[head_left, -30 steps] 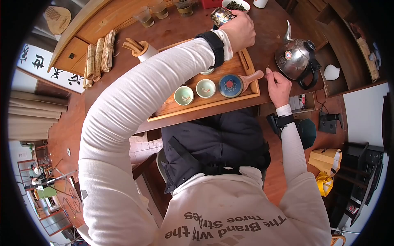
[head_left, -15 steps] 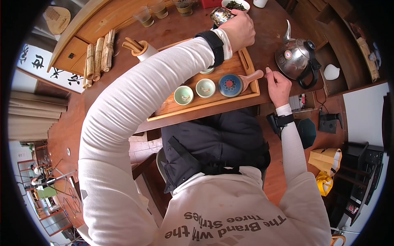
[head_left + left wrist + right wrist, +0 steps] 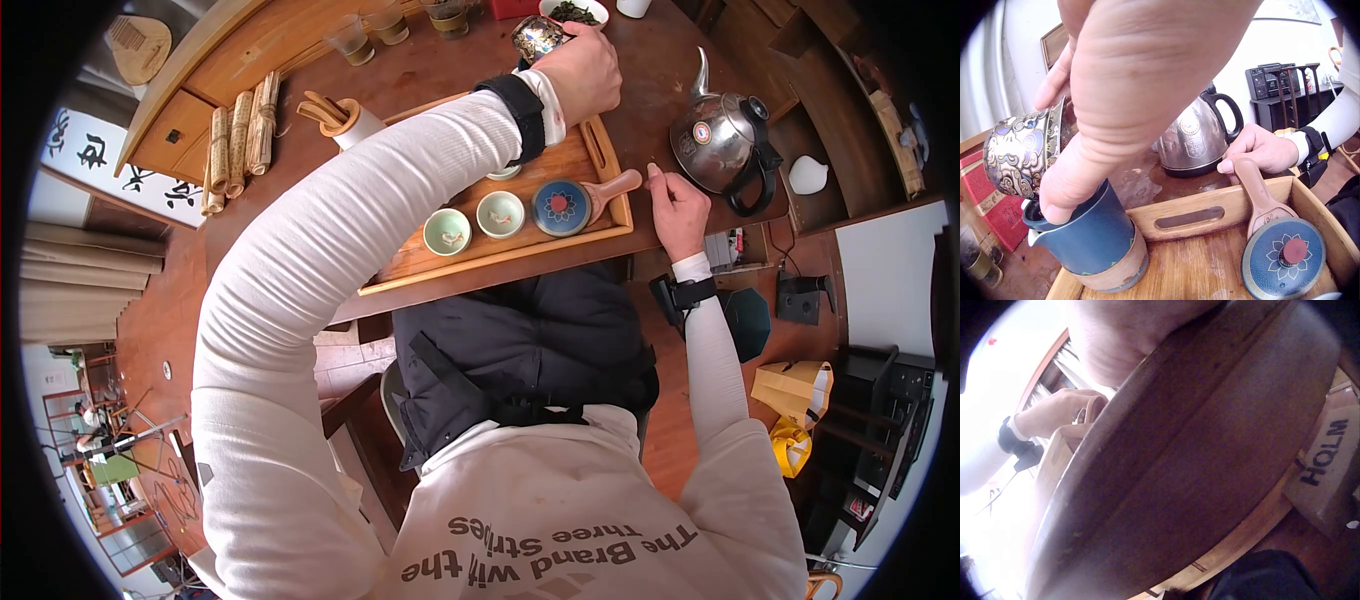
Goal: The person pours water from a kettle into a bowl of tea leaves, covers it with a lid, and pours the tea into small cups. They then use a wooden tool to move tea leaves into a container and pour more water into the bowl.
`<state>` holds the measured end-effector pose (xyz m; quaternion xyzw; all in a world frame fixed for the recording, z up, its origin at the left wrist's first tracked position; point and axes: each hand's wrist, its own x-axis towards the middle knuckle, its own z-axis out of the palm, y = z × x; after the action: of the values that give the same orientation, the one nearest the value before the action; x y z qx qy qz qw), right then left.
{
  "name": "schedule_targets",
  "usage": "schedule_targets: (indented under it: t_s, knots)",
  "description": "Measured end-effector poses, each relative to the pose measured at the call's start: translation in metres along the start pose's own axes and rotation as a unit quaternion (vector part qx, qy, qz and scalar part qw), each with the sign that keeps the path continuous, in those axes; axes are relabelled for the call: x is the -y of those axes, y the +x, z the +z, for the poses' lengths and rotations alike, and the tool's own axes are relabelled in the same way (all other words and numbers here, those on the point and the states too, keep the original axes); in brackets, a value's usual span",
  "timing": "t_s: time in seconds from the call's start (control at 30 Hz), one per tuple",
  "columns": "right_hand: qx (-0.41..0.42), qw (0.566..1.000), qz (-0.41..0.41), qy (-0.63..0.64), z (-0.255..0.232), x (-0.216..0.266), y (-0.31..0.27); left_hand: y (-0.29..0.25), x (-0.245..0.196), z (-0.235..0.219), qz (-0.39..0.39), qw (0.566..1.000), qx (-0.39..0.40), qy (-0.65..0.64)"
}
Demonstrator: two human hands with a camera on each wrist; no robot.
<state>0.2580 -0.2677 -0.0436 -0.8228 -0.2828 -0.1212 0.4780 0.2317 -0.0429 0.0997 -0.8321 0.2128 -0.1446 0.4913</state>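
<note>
In the head view, my left hand (image 3: 585, 80) reaches over the far part of the tray (image 3: 560, 160) and grips the patterned cup (image 3: 540, 42). My right hand (image 3: 682, 215) is loosely curled at the table's (image 3: 650, 125) near edge, towards its right corner, holding nothing that I can see. Bare table lies between the tray's right rim and the kettle (image 3: 715, 145); the bowl of leaves (image 3: 575, 14) sits just beyond the cup and narrows the room there.

In the left wrist view, the cup lies tipped well over above the mouth of the blue jug (image 3: 1100, 219), which stands inside the tray; I can't tell whether they touch. I'd hold the cup's rim over the jug's mouth, turn from the wrist, and mind my thumb near the opening.

In the right wrist view, the table's edge hides most of the work; my right fingers' grip doesn't show.
</note>
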Motion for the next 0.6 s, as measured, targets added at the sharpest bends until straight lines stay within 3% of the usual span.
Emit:
schedule_targets:
  t_s: [0.6]
  knots:
    - [0.001, 1.000, -0.003, -0.002, -0.0004, 0.0004, 0.0000, -0.0004, 0.0007, -0.0004, 0.006, 1.000, 0.001, 0.000]
